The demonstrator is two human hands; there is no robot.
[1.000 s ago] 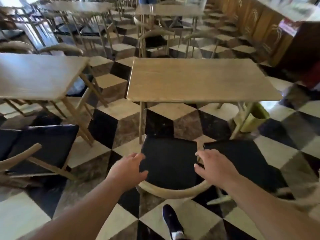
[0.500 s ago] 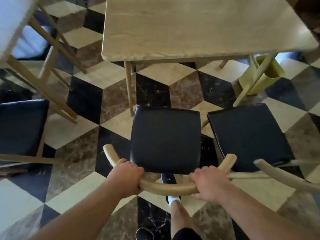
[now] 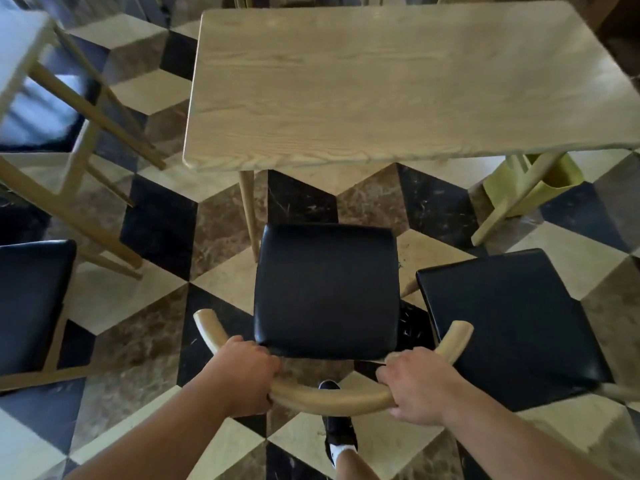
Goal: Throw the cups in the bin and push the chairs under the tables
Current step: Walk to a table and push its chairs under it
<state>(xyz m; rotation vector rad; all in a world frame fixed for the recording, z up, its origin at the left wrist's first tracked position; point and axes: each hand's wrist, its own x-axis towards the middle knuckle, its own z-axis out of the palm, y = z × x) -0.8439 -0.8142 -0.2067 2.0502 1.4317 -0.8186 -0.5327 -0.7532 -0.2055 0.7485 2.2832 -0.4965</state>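
A chair [image 3: 325, 289] with a black padded seat and a curved pale wooden backrest stands in front of a light wooden table [image 3: 398, 84]. My left hand [image 3: 242, 375] grips the left part of the backrest. My right hand [image 3: 420, 386] grips the right part. The seat's front edge sits just short of the table's near edge. A yellow-green bin [image 3: 533, 188] stands under the table's right end, partly hidden by a table leg. No cups are visible.
A second black-seated chair [image 3: 509, 327] stands close on the right, almost touching. Another chair seat [image 3: 27, 303] is at the left edge, by a neighbouring table's legs [image 3: 76, 188]. My foot [image 3: 337, 431] is below the backrest on the chequered floor.
Both hands went from reaching over the seat to gripping the backrest. The view has tilted down and closed in on the table, and the chair sits nearer the table edge.
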